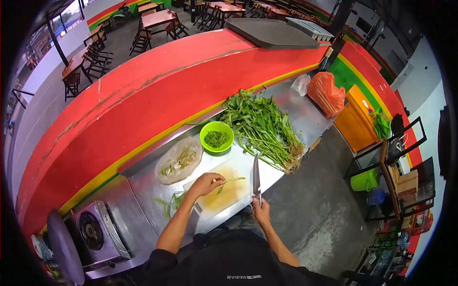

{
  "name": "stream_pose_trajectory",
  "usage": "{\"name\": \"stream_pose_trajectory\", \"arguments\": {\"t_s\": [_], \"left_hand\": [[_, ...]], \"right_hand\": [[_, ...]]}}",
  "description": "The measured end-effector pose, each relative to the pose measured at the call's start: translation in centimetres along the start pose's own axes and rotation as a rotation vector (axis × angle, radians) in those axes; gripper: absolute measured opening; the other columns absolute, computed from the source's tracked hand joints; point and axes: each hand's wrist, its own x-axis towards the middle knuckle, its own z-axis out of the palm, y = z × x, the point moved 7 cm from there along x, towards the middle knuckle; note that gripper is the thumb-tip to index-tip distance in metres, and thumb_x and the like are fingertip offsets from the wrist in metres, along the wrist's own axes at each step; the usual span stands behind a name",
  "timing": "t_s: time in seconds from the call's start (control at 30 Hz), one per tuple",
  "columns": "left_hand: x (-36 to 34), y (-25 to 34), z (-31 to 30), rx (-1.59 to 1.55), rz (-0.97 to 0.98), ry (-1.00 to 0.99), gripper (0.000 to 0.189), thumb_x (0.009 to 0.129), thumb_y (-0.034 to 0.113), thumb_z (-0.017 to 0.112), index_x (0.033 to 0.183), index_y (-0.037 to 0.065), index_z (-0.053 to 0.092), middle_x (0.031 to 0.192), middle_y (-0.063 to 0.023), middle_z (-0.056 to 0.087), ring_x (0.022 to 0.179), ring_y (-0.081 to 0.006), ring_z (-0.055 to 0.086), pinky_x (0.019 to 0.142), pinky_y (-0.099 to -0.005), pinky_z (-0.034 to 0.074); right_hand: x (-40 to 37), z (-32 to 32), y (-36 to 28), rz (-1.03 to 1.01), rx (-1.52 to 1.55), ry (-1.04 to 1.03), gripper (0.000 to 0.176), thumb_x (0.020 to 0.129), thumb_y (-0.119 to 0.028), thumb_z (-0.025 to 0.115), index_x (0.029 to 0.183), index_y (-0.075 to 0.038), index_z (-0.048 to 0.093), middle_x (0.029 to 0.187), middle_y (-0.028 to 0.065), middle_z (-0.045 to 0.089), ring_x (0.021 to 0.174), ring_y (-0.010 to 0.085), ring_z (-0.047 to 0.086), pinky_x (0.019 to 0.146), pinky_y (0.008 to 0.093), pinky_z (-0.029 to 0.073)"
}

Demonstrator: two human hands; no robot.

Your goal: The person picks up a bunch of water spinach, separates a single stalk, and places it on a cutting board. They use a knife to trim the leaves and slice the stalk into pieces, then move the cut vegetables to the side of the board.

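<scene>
My left hand (208, 185) pinches a thin green stem (234, 179) over the cutting board (222, 195), which is white with yellow stains. Off the board's right side, my right hand (260, 209) grips a knife (256, 176) by its handle, the blade pointing away from me. Behind the board stands a lime-green bowl (217, 148) with chopped greens (216, 138) inside. Left of it lies a clear plastic bag (177, 162) holding pale trimmings. A large heap of leafy greens (257, 121) with roots spreads to the right. Some loose leaves (171, 205) lie left of the board.
A gas stove (93, 231) stands at the left end of the metal counter (136, 195). The red wall (143, 102) runs along the back. An orange plastic bag (326, 95) sits at the far right end. A dark shelf (389, 176) stands right, across the floor.
</scene>
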Motion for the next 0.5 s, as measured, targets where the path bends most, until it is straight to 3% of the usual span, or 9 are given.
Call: {"name": "stream_pose_trajectory", "arguments": {"t_s": [0.03, 0.13, 0.2, 0.27, 0.3, 0.33, 0.4, 0.5], "left_hand": [[-0.2, 1.4, -0.5, 0.043, -0.019, -0.018, 0.022, 0.091, 0.025, 0.066, 0.101, 0.007, 0.073, 0.092, -0.0114, 0.072, 0.08, -0.0254, 0.067, 0.076, -0.0369, 0.052], [-0.4, 2.2, -0.2, 0.19, 0.005, -0.117, 0.022, 0.091, 0.026, 0.065, 0.102, 0.008, 0.074, 0.09, -0.0111, 0.072, 0.083, -0.0286, 0.067, 0.079, -0.0384, 0.051], [-0.3, 1.3, 0.6, 0.206, -0.042, -0.182, 0.023, 0.089, 0.03, 0.063, 0.101, 0.013, 0.074, 0.089, -0.009, 0.072, 0.083, -0.0292, 0.067, 0.076, -0.041, 0.051], [-0.4, 1.3, 1.7, 0.357, -0.067, -0.348, 0.022, 0.09, 0.029, 0.062, 0.1, 0.013, 0.074, 0.085, -0.0086, 0.072, 0.082, -0.0289, 0.068, 0.075, -0.0414, 0.051], [-0.3, 1.0, 2.2, 0.355, -0.083, -0.401, 0.021, 0.09, 0.028, 0.061, 0.098, 0.013, 0.073, 0.084, -0.0077, 0.072, 0.082, -0.0292, 0.068, 0.074, -0.0417, 0.051], [0.0, 0.8, 2.2, 0.355, -0.084, -0.402, 0.021, 0.09, 0.028, 0.061, 0.098, 0.013, 0.073, 0.084, -0.0077, 0.072, 0.082, -0.0292, 0.068, 0.074, -0.0417, 0.051], [-0.1, 0.2, 3.2, 0.3, -0.11, -0.502, 0.022, 0.092, 0.027, 0.059, 0.101, 0.012, 0.072, 0.089, -0.0073, 0.072, 0.086, -0.0272, 0.068, 0.074, -0.0388, 0.05], [-0.2, -0.6, 3.6, 0.36, -0.01, -0.334, 0.022, 0.092, 0.029, 0.06, 0.103, 0.013, 0.071, 0.089, -0.008, 0.071, 0.087, -0.0284, 0.067, 0.078, -0.0411, 0.048]], "right_hand": [[0.3, 0.0, 0.0, 0.038, 0.071, 0.01, 0.025, 0.095, -0.027, 0.064, 0.086, -0.005, 0.058, 0.059, -0.0045, 0.048, 0.043, 0.0043, 0.044, 0.038, 0.0232, 0.034], [0.7, 0.9, -3.4, -0.088, -0.007, 0.021, 0.021, 0.094, -0.024, 0.066, 0.09, -0.005, 0.06, 0.058, -0.0049, 0.047, 0.042, 0.0045, 0.044, 0.037, 0.0236, 0.034], [0.6, 1.8, -3.8, -0.045, -0.019, -0.011, 0.019, 0.092, -0.021, 0.068, 0.096, -0.004, 0.06, 0.063, -0.0036, 0.05, 0.05, 0.0042, 0.049, 0.043, 0.0229, 0.037], [1.3, 3.2, -4.1, -0.306, -0.163, -0.078, 0.021, 0.09, -0.019, 0.071, 0.098, -0.003, 0.059, 0.072, -0.0015, 0.055, 0.063, 0.0041, 0.051, 0.052, 0.0222, 0.04], [0.8, 4.3, -4.8, -0.232, -0.134, -0.163, 0.024, 0.089, -0.021, 0.072, 0.098, -0.003, 0.058, 0.082, 0.0, 0.059, 0.071, 0.0056, 0.052, 0.061, 0.0237, 0.042], [0.9, 4.9, -4.4, -0.246, -0.228, -0.213, 0.026, 0.088, -0.022, 0.073, 0.097, -0.003, 0.058, 0.085, 0.0008, 0.061, 0.071, 0.0086, 0.052, 0.062, 0.0264, 0.044], [0.2, 6.3, -4.7, -0.241, -0.27, -0.247, 0.025, 0.087, -0.021, 0.074, 0.095, -0.005, 0.057, 0.079, -0.0023, 0.057, 0.065, 0.0059, 0.046, 0.06, 0.0224, 0.039], [-0.1, 7.0, -3.4, -0.281, -0.254, -0.231, 0.025, 0.088, -0.021, 0.074, 0.094, -0.004, 0.057, 0.075, -0.0024, 0.054, 0.064, 0.0059, 0.043, 0.059, 0.0242, 0.039]]}}
